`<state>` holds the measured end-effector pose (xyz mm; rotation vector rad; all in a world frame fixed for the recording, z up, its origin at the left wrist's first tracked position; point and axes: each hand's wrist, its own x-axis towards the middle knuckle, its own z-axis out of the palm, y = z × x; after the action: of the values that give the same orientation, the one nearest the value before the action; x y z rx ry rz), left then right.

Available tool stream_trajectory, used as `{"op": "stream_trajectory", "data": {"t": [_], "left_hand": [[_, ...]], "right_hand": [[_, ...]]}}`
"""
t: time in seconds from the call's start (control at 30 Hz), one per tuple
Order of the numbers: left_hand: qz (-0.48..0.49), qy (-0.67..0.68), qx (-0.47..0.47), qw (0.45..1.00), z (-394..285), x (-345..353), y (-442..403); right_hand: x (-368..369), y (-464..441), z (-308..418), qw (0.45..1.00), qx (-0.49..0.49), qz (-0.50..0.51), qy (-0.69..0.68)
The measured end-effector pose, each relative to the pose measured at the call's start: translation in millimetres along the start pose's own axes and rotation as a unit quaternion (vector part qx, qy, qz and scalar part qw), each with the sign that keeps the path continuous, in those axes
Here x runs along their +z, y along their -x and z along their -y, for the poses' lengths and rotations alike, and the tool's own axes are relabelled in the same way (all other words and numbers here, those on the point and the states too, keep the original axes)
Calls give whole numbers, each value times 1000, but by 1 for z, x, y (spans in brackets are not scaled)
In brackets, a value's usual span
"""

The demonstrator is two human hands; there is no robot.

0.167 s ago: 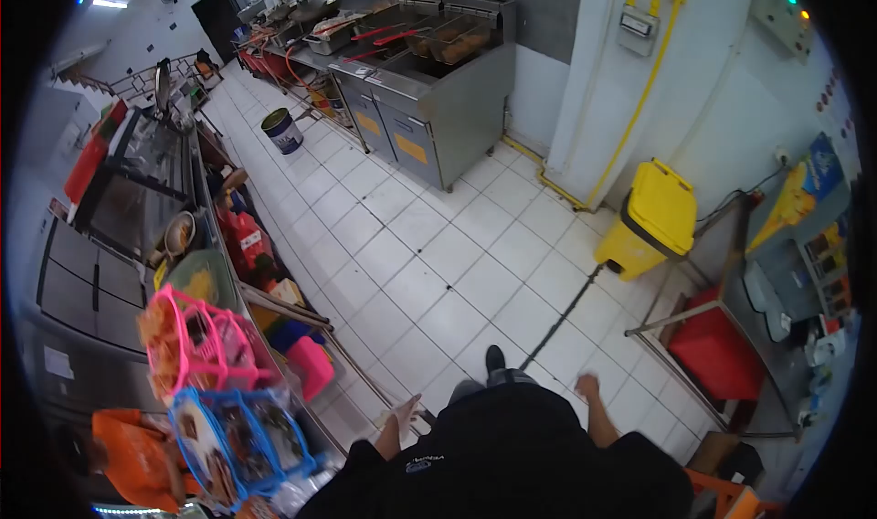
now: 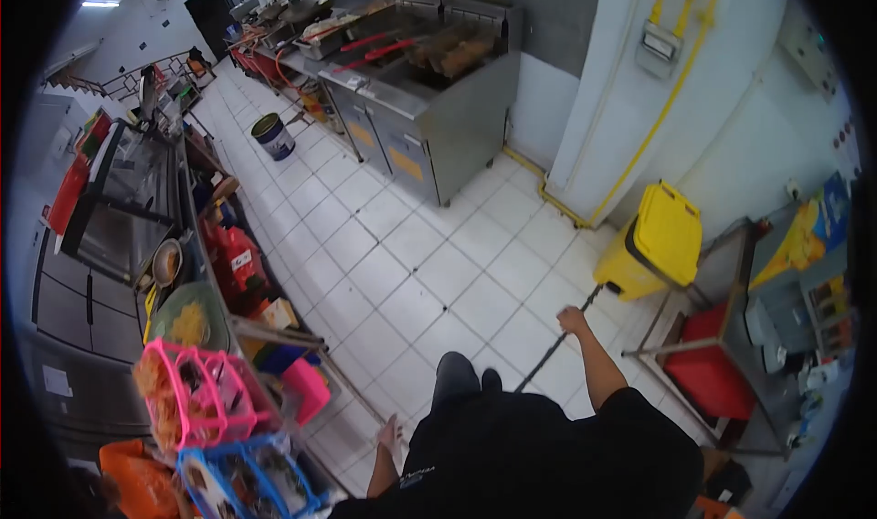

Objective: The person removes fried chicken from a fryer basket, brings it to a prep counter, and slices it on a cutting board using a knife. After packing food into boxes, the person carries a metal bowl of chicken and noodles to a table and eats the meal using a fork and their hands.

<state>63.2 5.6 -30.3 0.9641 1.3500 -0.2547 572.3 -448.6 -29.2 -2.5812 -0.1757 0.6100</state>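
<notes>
My left hand hangs low beside my body, near the metal edge of the left counter, with its fingers apart and nothing visible in them. My right hand is out in front of my right side with its fingers curled closed; whether anything is inside them is hidden. Behind it on the tiled floor runs a dark line. Left of my left hand, a pink basket and a blue basket hold food items on the counter.
A yellow bin stands ahead right, beside a metal table with a red container beneath. Steel fryers line the far wall. A bucket is on the floor. A person in orange is at the lower left.
My right hand has swung forward and up, and my left hand has shifted down and slightly left. One leg now shows farther forward. The view has tilted a little.
</notes>
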Motion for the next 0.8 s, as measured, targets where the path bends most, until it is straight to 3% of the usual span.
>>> {"op": "stream_trajectory", "data": {"t": [0.07, 0.1, 0.17, 0.23, 0.27, 0.33, 0.37, 0.4, 0.43, 0.47, 0.5, 0.53, 0.57, 0.6, 0.67, 0.7, 0.73, 0.77, 0.8], "left_hand": [[-60, 2, -6, 998, -46, 14, -31], [-85, 11, -29, 996, -69, 23, -41], [-130, 37, -29, 990, -130, 40, -74], [-92, -110, 214, 966, -215, 32, -116], [-69, 0, 100, 993, -278, 40, -132], [-113, -131, 203, 964, -417, 51, -167], [-121, -165, 283, 937, -495, 62, -173], [-133, -196, 358, 903, -576, 75, -173], [-93, -130, 462, 873, -654, 85, -178], [-36, -70, 555, 828, -731, 94, -183], [7, -10, 571, 821, -812, 131, -133], [51, 49, 584, 809, -894, 169, -79], [61, 47, 619, 782, -958, 197, -36], [85, 114, 645, 751, -1015, 234, 5], [124, 26, 742, 659, -1105, 293, 63], [153, 11, 757, 635, -1141, 326, 83], [117, -14, 752, 649, -1167, 372, 113], [171, -76, 765, 616, -1198, 407, 122], [213, -181, 802, 528, -1237, 436, 104]], "right_hand": [[-41, -105, 90, 989, -89, -118, -30], [-60, -131, 134, 988, -91, -117, -32], [-100, -164, 219, 970, -56, -79, -223], [-80, -194, 239, 963, -50, -71, -256], [-69, -211, 238, 954, -54, -71, -285], [-33, -225, 218, 971, 6, -23, -239], [-10, -226, 199, 981, 22, -7, -191], [-3, -211, 195, 970, 78, 24, -227], [41, -215, 141, 996, -12, 90, -13], [45, -200, 137, 933, -162, 175, 270], [108, -193, 58, 944, -120, 186, 244], [96, -172, 95, 969, 91, 202, 111], [93, -167, 108, 957, 180, 221, 57], [90, -172, 118, 949, 206, 235, 44], [100, -200, 134, 948, 186, 253, 46], [107, -221, 139, 949, 165, 264, 57], [111, -254, 141, 955, 116, 260, 78], [118, -285, 140, 961, 53, 246, 116], [123, -321, 142, 966, -11, 206, 157]]}}
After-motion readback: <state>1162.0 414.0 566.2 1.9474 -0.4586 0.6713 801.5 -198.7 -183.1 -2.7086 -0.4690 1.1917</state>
